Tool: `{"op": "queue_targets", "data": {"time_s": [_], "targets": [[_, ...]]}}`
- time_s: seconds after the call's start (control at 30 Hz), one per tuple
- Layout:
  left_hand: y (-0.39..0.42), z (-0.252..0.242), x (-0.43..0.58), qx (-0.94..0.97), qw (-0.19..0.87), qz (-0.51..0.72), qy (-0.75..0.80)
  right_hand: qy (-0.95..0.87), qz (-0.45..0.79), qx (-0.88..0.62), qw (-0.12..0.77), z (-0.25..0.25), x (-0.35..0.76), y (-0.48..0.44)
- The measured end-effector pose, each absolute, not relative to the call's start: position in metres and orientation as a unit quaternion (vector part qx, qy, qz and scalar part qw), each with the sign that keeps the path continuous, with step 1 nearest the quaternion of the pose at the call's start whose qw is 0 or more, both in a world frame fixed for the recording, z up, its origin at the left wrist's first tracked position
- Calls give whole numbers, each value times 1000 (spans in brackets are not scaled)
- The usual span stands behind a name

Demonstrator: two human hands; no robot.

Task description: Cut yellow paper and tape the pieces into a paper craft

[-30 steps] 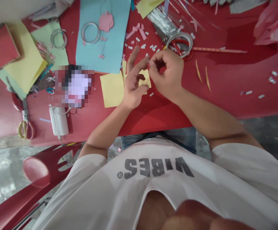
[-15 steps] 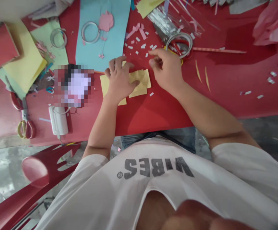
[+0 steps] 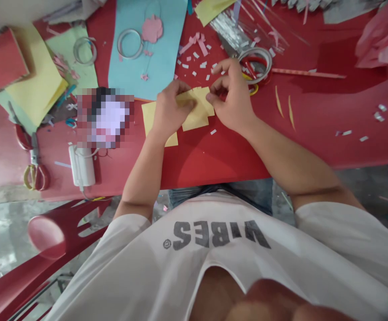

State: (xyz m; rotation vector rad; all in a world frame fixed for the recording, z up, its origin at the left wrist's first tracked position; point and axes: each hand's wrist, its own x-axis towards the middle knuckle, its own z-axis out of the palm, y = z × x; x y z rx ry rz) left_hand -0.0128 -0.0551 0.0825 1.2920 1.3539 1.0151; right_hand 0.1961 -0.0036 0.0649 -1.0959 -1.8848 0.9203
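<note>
My left hand (image 3: 171, 109) is closed on a piece of yellow paper (image 3: 196, 119), its thumb lying on top and its fingers curled at the far edge. This paper looks layered, with small notches along its far side. My right hand (image 3: 233, 99) has its thumb and a fingertip pinched at the far right corner of the same piece, while the index finger sticks out above. Another yellow sheet (image 3: 149, 117) lies flat on the table beneath my left hand and is partly covered by it.
Tape rolls (image 3: 130, 43) and a pink paper flower (image 3: 152, 29) lie on blue paper (image 3: 120, 80). Beyond my right hand are scissors (image 3: 254, 90) under another tape roll (image 3: 268, 62), and a pencil (image 3: 309, 72). More scissors (image 3: 33, 156) and a white power bank (image 3: 82, 167) lie left.
My left fingers have closed on the yellow paper and its right end has tilted up slightly. My right hand's thumb has come to the paper's corner. The view has shifted a little.
</note>
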Motion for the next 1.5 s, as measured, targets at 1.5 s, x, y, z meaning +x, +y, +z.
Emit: {"op": "queue_targets", "data": {"time_s": [1.5], "targets": [[-69, 101, 5, 717, 109, 395, 563, -809, 315, -263, 420, 80, 205, -15]]}}
